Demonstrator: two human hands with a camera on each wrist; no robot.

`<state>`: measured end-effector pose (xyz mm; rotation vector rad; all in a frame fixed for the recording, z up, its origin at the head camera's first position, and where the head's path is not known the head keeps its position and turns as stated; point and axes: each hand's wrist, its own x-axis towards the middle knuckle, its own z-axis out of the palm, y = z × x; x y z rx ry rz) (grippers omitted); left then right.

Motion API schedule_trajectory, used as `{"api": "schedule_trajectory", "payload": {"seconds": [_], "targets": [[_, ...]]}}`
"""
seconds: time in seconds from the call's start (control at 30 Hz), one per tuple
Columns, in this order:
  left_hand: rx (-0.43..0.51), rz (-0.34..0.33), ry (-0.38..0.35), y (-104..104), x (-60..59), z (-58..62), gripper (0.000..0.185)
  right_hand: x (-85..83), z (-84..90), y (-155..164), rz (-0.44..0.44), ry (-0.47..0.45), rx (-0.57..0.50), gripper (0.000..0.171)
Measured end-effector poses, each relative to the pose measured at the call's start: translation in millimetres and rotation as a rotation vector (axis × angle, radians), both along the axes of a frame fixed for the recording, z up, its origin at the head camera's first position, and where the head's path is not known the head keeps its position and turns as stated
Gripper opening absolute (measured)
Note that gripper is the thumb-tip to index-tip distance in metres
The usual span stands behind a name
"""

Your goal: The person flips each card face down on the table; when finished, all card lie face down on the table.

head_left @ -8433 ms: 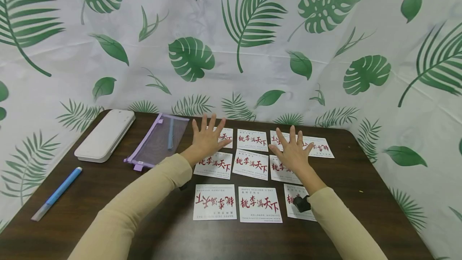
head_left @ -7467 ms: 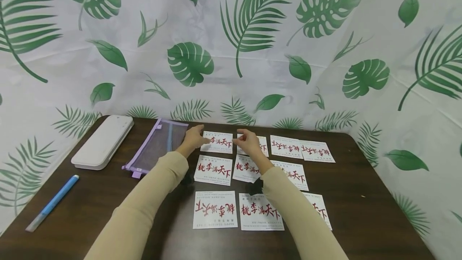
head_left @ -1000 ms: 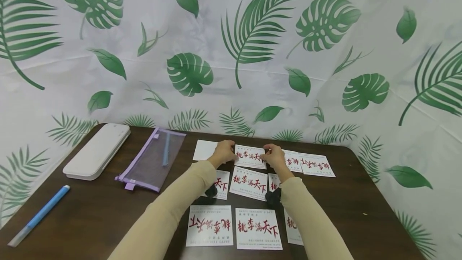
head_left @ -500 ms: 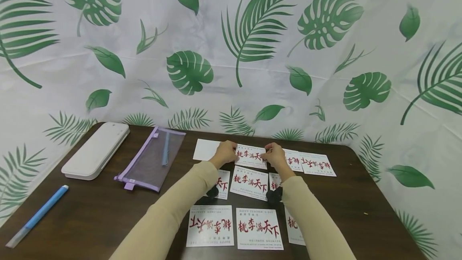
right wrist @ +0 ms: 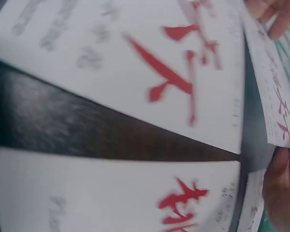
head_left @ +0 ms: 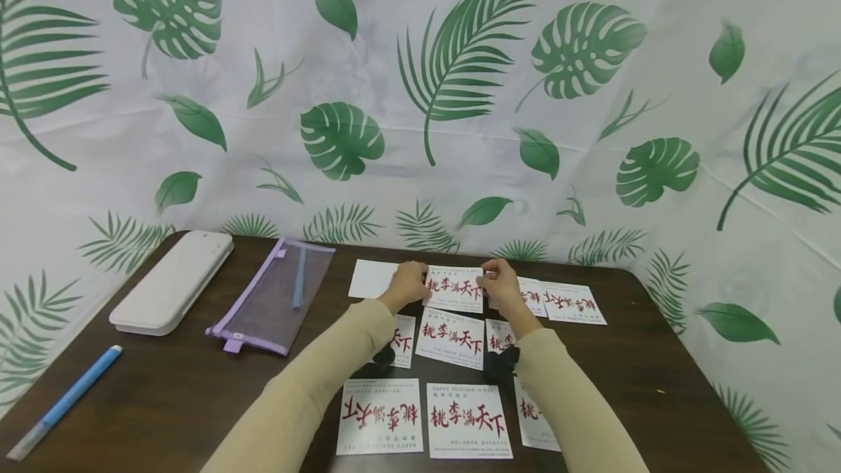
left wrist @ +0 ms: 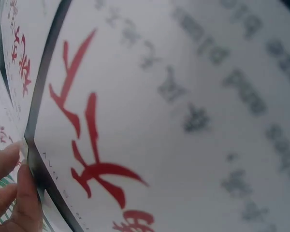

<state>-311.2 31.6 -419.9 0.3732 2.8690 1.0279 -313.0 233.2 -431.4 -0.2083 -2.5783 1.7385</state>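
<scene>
My left hand (head_left: 407, 285) and right hand (head_left: 502, 287) pinch a white card (head_left: 455, 289) with red brush-style characters by its left and right edges. It is the middle one of the back row. In the right wrist view that card (right wrist: 275, 92) stands tilted up between the fingertips of both hands. The left wrist view shows the left fingers (left wrist: 25, 193) at a card corner, beyond a large card near the camera. To the left lies a card (head_left: 371, 279) with its blank white face up. Just in front is another red-lettered card (head_left: 452, 338).
Other red-lettered cards lie about, two overlapping at back right (head_left: 571, 304) and a row in front (head_left: 469, 422). At left are a white case (head_left: 174, 279), a purple mesh zip pouch (head_left: 269, 305) with a blue item inside, and a blue pen (head_left: 68, 400). A leaf-print cloth (head_left: 460, 166) hangs behind.
Earlier my hands were spread over the cards, then at the back-left card, printed side up. That card now shows its blank face, and my hands hold the middle card, as a second ago.
</scene>
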Motion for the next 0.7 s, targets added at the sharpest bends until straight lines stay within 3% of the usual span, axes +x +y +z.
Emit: {"api": "schedule_trajectory", "payload": {"seconds": [0.13,0.3,0.53,0.63,0.7], "targets": [[0.122,0.037,-0.029,-2,-1.1,-0.9,0.054,-1.6,6.2,3,0.005,-0.033,-0.181,0.03],[0.333,0.086,-0.06,-5,-1.8,4.2,0.05,2.7,11.4,7,0.021,-0.071,-0.298,0.03],[0.612,0.111,-0.154,-12,2.8,14.1,0.034,9.7,14.6,2,0.024,-0.062,-0.284,0.032],[0.667,0.141,-0.17,-15,4.8,17.2,0.03,13.9,14.3,-7,-0.039,0.047,-0.208,0.031],[0.688,0.182,-0.169,-17,5.8,18.3,0.027,18.4,13.8,-18,-0.081,0.145,-0.099,0.027]]}}
